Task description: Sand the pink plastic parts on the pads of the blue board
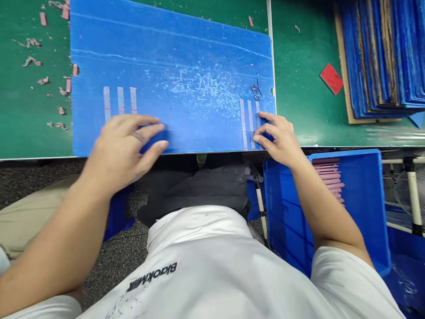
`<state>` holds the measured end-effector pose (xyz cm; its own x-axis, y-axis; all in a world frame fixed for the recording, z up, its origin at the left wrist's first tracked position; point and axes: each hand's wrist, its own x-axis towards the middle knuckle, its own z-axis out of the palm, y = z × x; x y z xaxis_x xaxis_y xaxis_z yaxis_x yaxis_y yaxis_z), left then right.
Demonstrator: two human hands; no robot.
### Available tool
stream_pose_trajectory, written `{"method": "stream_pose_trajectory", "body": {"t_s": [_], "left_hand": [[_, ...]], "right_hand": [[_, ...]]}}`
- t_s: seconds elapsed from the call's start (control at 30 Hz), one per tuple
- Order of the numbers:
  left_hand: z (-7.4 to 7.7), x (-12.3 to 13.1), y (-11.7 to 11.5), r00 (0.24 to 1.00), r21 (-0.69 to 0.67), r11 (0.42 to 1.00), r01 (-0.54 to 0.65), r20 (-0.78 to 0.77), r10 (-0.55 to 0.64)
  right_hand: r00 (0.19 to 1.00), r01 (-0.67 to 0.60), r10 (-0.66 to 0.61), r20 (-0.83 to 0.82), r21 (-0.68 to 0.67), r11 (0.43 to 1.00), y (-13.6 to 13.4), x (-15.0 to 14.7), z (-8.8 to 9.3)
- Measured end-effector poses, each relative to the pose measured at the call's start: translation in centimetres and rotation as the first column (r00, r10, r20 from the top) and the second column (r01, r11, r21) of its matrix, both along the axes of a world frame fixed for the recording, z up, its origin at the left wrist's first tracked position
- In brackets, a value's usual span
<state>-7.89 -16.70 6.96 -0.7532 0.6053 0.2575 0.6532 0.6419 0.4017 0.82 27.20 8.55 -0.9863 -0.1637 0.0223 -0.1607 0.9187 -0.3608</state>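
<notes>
A blue corrugated plastic board lies on the green table, its lower edge along the table edge. Three narrow pale strips with red marks are on its left part, and three similar strips on its right part. My left hand hovers over or rests on the board beside the left strips, covering their lower ends; its fingers are apart and hold nothing visible. My right hand is at the right strips, fingertips touching or just above the outermost ones. Its fingers are spread, with the thumb near the middle finger.
Pink scraps and shavings litter the green table at left. A red card lies at right near a stack of blue boards. Below the table edge, a blue crate contains several pink pieces.
</notes>
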Motion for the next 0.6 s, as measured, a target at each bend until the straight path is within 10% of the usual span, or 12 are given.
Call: {"method": "stream_pose_trajectory", "body": {"t_s": [0.27, 0.6], "left_hand": [[-0.3, 2.1, 11.8, 0.949, 0.118, 0.944, 0.308, 0.024, -0.313], [-2.4, 1.7, 13.2, 0.964, 0.2, 0.949, 0.243, 0.061, -0.259]], "right_hand": [[0.959, -0.279, 0.281, 0.031, 0.273, 0.921, -1.3, 1.2, 3.2], [0.834, -0.545, 0.527, 0.163, 0.389, 0.743, -2.2, -2.1, 3.8]]}}
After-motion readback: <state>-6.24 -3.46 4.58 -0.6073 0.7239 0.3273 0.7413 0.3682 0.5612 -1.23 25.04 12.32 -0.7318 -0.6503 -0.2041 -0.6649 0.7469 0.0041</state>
